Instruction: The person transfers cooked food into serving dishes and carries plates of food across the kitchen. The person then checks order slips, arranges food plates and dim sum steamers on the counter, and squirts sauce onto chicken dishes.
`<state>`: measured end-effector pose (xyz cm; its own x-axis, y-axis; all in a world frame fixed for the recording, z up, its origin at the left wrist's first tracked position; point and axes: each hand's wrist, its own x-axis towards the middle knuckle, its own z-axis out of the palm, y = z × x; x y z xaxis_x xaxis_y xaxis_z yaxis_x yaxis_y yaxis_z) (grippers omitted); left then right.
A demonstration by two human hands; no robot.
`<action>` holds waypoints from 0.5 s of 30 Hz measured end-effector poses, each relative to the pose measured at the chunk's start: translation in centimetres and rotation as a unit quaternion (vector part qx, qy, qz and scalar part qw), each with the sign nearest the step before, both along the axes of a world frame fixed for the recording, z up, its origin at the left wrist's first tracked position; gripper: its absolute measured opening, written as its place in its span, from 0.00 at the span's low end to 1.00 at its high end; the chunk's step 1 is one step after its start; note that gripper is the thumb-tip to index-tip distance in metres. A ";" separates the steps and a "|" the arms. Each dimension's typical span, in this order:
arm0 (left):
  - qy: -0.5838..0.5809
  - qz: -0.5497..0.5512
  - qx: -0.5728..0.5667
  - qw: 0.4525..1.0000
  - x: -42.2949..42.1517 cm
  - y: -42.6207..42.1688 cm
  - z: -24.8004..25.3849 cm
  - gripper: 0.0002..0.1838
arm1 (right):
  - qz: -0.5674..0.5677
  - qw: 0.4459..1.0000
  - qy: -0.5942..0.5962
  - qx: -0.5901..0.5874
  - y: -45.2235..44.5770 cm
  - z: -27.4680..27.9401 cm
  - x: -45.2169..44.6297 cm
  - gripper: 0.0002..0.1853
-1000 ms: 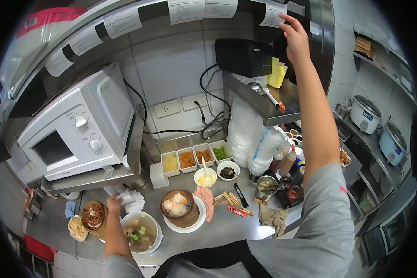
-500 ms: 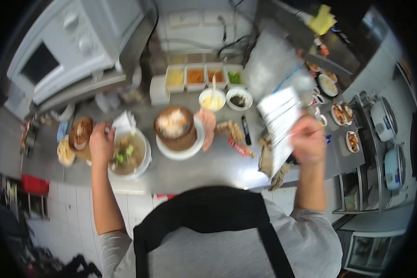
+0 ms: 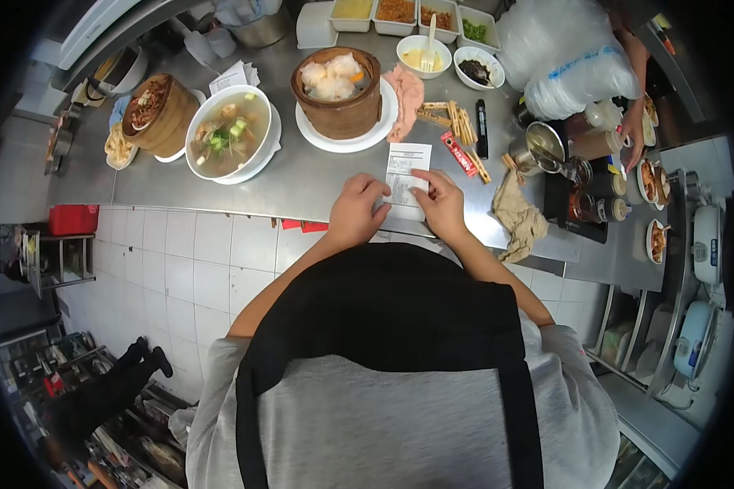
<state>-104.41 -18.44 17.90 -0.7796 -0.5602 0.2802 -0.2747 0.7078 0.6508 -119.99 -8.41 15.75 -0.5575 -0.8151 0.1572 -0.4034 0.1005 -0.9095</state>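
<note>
A printed paper receipt [image 3: 408, 167] lies at the steel counter's front edge, between my two hands. My left hand [image 3: 355, 208] grips its left edge with curled fingers. At its right edge, my right hand [image 3: 442, 205] pinches the paper between thumb and fingers. Just beyond stands a bamboo steamer [image 3: 338, 110] of pale dumplings on a white plate [image 3: 310, 134]. To the left is a white bowl of soup [image 3: 230, 134] with green garnish. Wooden clothespins [image 3: 461, 124], a black marker [image 3: 482, 130] and a red-labelled item [image 3: 458, 155] are right of the receipt.
A second steamer [image 3: 159, 122] holding brown food stands far left. Topping tubs [image 3: 395, 18] and two small bowls [image 3: 424, 55] line the back. A crumpled cloth [image 3: 516, 216] hangs over the front edge. Another person's hand [image 3: 633, 130] reaches in by the sauce bottles [image 3: 591, 147].
The receipt has come from the right to the counter's front middle. My left hand has moved from beside the soup bowl to the receipt. The view has tilted downward.
</note>
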 end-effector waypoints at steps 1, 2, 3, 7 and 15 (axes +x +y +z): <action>-0.011 0.009 0.005 1.000 0.0 0.2 -0.4 0.13 | 0.000 1.000 -0.005 -0.004 0.1 -0.2 0.0 0.16; -0.020 0.018 0.010 1.000 0.1 0.4 -0.7 0.13 | -0.001 1.000 -0.010 -0.010 0.1 -0.4 0.0 0.16; -0.030 0.027 0.014 0.999 0.0 0.5 -0.7 0.14 | -0.001 1.000 -0.014 -0.015 0.1 -0.5 0.0 0.16; -0.048 0.036 0.024 0.998 -0.2 1.0 -0.6 0.14 | 0.002 1.000 -0.006 -0.017 0.2 -0.7 -0.1 0.16; -0.056 0.069 0.038 0.995 -0.3 1.1 -0.5 0.16 | 0.007 0.999 -0.005 -0.032 0.3 -0.9 -0.3 0.16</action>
<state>-104.75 -17.33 17.36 -0.7183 -0.6799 0.1476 -0.4397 0.6081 0.6610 -120.24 -8.12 14.86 -0.5484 -0.8109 0.2040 -0.3952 0.0364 -0.9179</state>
